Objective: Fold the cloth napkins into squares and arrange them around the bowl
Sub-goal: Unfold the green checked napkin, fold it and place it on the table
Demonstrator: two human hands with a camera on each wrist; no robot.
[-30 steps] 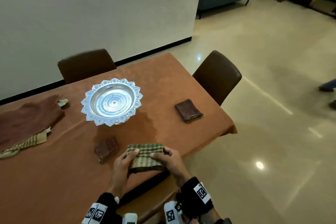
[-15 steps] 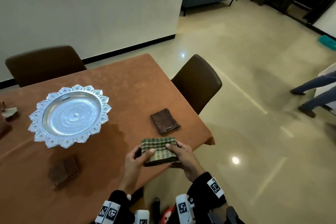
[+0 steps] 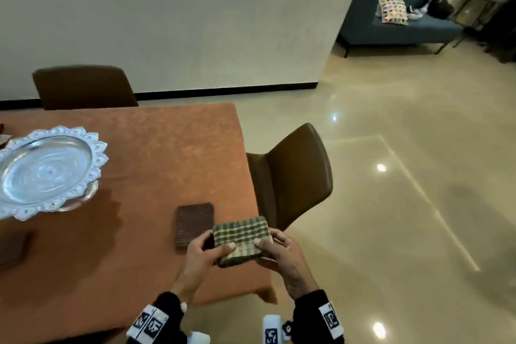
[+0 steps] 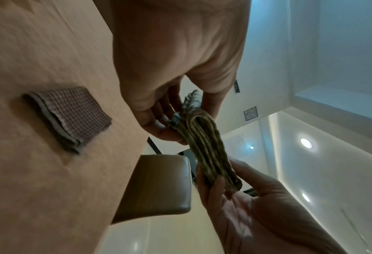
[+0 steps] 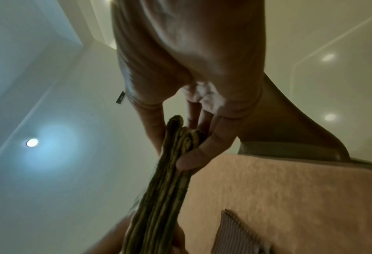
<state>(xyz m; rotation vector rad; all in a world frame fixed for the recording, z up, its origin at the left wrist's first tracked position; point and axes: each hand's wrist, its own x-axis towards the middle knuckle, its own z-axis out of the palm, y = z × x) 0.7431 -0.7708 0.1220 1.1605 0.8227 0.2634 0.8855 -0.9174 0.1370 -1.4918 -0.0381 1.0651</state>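
Note:
I hold a folded green checked napkin (image 3: 241, 238) (image 4: 207, 146) (image 5: 170, 180) in the air above the table's right front corner. My left hand (image 3: 206, 251) pinches its left side, thumb on top. My right hand (image 3: 275, 247) pinches its right side the same way. A folded brown napkin (image 3: 194, 225) (image 4: 69, 116) (image 5: 235, 235) lies flat on the orange table (image 3: 156, 148) just left of my hands. The silver scalloped bowl (image 3: 46, 170) stands at the left edge of the head view. Another dark folded napkin (image 3: 11, 248) lies at the far left, cut off.
A brown chair (image 3: 293, 179) stands at the table's right side, close beyond my hands. A second brown chair (image 3: 83, 86) is at the far side by the wall. Glossy floor spreads to the right, with a blue sofa (image 3: 396, 14) far back.
Both hands have carried the green napkin rightward, from near the bowl's front to beside the brown napkin at the right corner. The view has swung right with them.

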